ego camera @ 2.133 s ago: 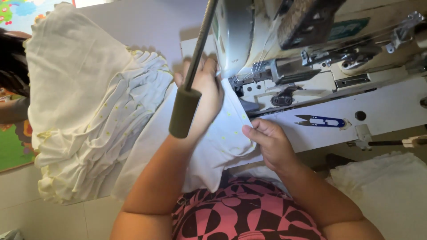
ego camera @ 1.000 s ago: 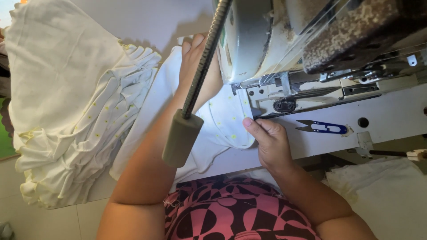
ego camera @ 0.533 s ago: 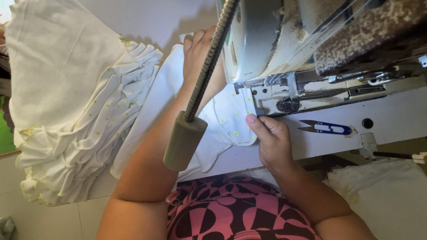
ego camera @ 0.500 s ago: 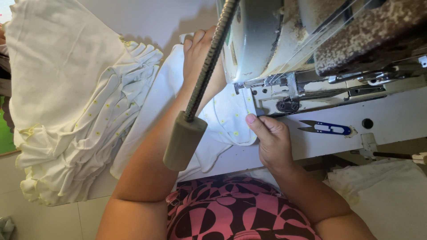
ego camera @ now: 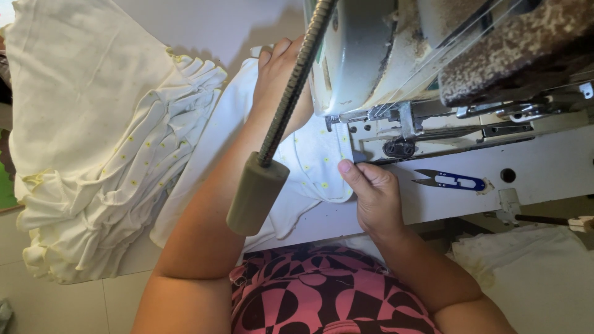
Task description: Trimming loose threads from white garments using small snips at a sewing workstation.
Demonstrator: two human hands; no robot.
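A white fabric piece with small yellow dots (ego camera: 309,164) lies on the sewing table, running under the head of a white sewing machine (ego camera: 396,80). My left hand (ego camera: 278,74) rests flat on the cloth at the far side, beside the machine body. The edge of the cloth near the presser foot is pinched by my right hand (ego camera: 368,195). A flexible lamp arm with a grey cylindrical end (ego camera: 257,192) hangs in front of my left forearm and hides part of it.
A pile of white dotted garments (ego camera: 111,154) lies on the left of the table. Blue-handled thread snips (ego camera: 451,180) sit on the machine bed at right. More white cloth (ego camera: 526,272) lies lower right, below the table edge.
My left hand slid farther along the cloth beside the machine. My right hand moved in to the presser foot and holds the cloth edge there. The view came closer.
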